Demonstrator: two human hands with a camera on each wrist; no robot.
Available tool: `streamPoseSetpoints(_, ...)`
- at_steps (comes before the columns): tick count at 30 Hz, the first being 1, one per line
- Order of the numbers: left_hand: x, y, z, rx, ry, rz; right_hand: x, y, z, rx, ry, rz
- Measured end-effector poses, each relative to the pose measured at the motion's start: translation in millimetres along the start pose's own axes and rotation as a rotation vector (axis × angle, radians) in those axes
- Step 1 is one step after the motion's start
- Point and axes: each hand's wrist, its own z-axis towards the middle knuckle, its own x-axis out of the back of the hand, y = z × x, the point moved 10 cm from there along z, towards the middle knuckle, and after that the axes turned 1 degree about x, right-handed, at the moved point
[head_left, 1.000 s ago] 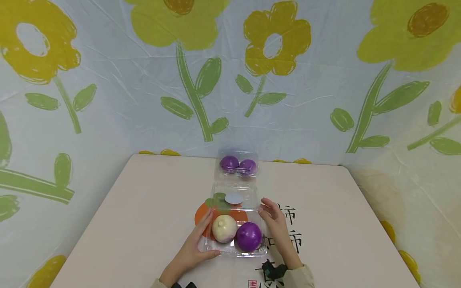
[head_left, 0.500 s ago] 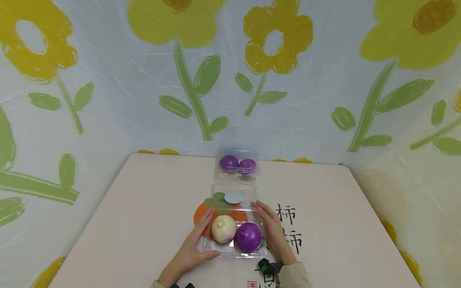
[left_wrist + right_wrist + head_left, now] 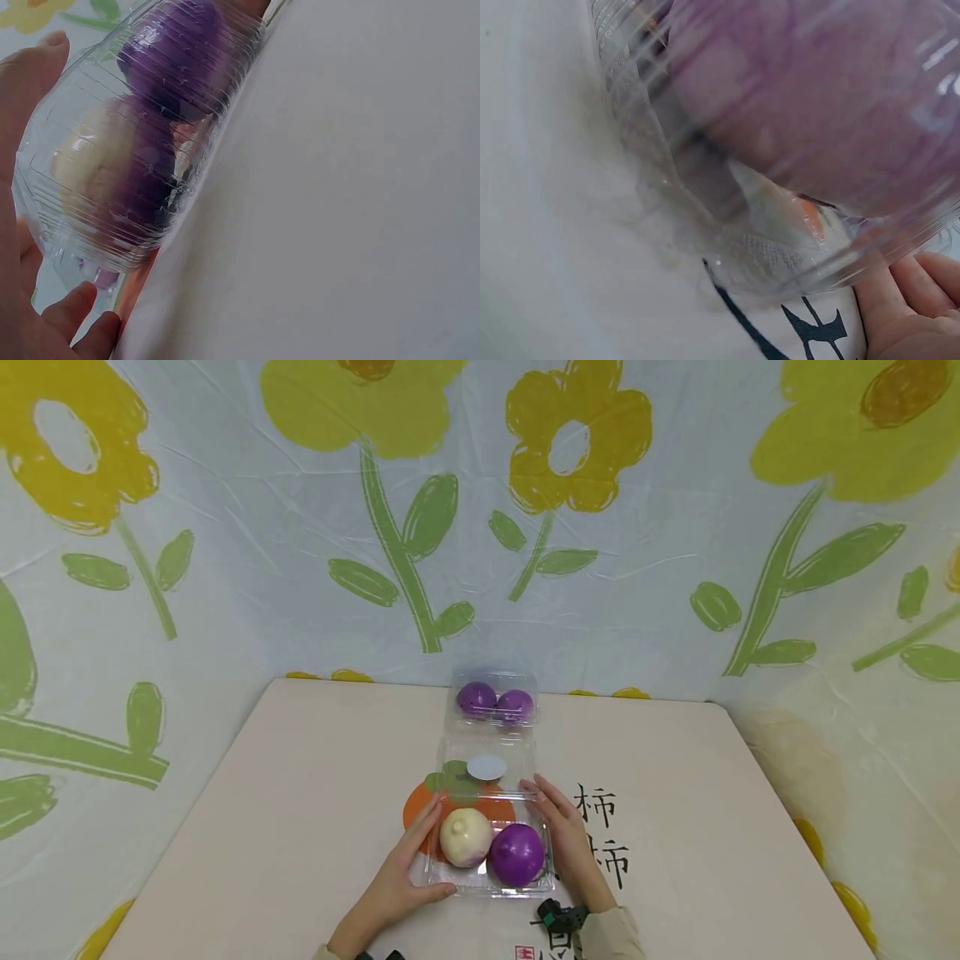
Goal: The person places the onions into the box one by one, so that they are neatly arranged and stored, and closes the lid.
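Observation:
A clear plastic box (image 3: 487, 888), a hinged clamshell, lies with its lid (image 3: 450, 745) tipped back toward the far side. Inside sit two round, onion-like vegetables: a cream one (image 3: 466, 837) with a small knob and purple underside, and a purple one (image 3: 517, 855). My left hand (image 3: 401, 877) lies along the box's left side, fingers straight, thumb stretched to the front edge. At the far right corner, my right hand (image 3: 566, 831) touches the box near the lid's edge. The right thumb is hidden in the head view. A white oval label (image 3: 487, 767) marks the lid.
Behind the lid, a second clear box (image 3: 531, 680) holds two purple round vegetables (image 3: 497, 701) near the table's back edge. The pale table cover (image 3: 330, 760) bears an orange persimmon print (image 3: 417, 810) and black characters (image 3: 596, 802). A flowered cloth (image 3: 247, 610) encloses the back and sides.
My right hand has moved left against the box, near the lid's edge. The lid has shifted slightly up and away. The left hand has barely moved.

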Motion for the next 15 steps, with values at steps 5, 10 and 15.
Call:
streamPoseSetpoints(5, 0.1, -2.4, -0.5, 0.035, -0.007, 0.005, 0.5, 0.5, 0.4, 0.003, -0.002, 0.009)
streamPoseSetpoints(10, 0.4, -0.2, 0.0, 0.019, 0.000, 0.003, 0.9, 0.6, 0.2, 0.004, -0.002, -0.007)
streamPoseSetpoints(15, 1.2, 2.1, 0.8, 0.005, 0.008, -0.002, 0.7, -0.8, 0.3, 0.023, -0.007, 0.003)
